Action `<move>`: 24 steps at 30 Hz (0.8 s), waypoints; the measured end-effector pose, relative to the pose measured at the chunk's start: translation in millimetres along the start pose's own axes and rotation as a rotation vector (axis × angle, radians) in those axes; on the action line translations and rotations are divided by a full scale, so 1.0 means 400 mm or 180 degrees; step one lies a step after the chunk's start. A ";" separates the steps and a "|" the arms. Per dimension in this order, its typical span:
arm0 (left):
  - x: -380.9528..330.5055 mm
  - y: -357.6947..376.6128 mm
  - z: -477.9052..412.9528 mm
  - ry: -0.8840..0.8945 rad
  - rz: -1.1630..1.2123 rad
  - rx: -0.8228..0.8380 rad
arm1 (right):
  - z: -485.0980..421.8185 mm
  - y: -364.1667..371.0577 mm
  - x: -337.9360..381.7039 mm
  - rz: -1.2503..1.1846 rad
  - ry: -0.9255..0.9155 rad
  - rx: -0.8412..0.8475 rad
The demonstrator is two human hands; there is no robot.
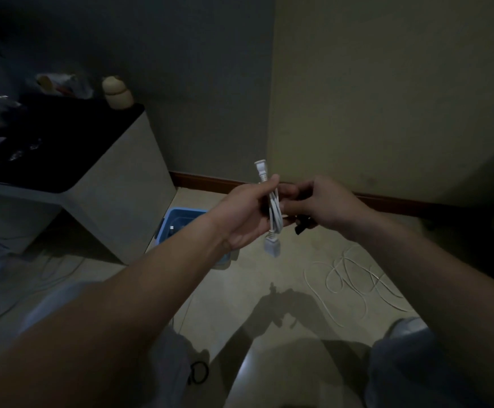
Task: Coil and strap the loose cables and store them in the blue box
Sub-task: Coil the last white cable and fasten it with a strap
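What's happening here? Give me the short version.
A person is bundling cables. The left hand grips a coiled white cable, while the right hand pinches what looks like a black strap beside it. The blue box sits on the floor beyond the left forearm, and a second white cable lies loose on the floor to the right.

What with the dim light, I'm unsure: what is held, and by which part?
The left hand grips the coiled white cable round its middle; the right hand pinches what looks like a black strap.
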State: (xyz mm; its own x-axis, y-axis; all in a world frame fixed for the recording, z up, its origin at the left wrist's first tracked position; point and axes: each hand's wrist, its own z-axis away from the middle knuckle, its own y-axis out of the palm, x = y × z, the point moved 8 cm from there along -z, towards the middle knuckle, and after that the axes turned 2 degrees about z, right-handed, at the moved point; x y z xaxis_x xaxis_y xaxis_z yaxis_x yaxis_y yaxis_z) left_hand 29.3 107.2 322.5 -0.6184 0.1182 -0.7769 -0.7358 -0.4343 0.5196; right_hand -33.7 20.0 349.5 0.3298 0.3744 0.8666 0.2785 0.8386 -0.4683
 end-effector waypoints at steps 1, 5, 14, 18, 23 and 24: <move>0.001 0.006 -0.001 0.0011 0.0074 -0.0005 | -0.002 0.001 0.000 -0.0057 0.0015 0.0002; -0.007 0.013 0.003 0.0106 0.0358 -0.0071 | -0.003 0.006 -0.003 -0.0291 0.0240 0.0068; 0.019 0.011 0.027 0.0023 0.0596 -0.0352 | 0.041 0.060 -0.025 -0.1206 0.0837 0.0734; 0.022 0.009 0.039 -0.0057 0.0523 -0.0322 | 0.046 0.071 -0.024 -0.1009 0.0669 0.0804; 0.032 0.024 0.041 -0.0156 0.0335 -0.0061 | 0.050 0.096 -0.031 -0.0988 0.0545 0.0869; 0.030 0.028 0.043 -0.0179 0.0351 0.0049 | 0.051 0.097 -0.031 -0.1026 0.0542 0.0890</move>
State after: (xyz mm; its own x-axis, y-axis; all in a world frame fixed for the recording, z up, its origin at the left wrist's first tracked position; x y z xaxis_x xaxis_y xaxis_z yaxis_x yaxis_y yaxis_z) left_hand 8.8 119.2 325.0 -0.7101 0.1206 -0.6937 -0.6663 -0.4338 0.6066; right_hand -45.4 55.8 324.0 0.4162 0.0262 0.9089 0.1448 0.9849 -0.0947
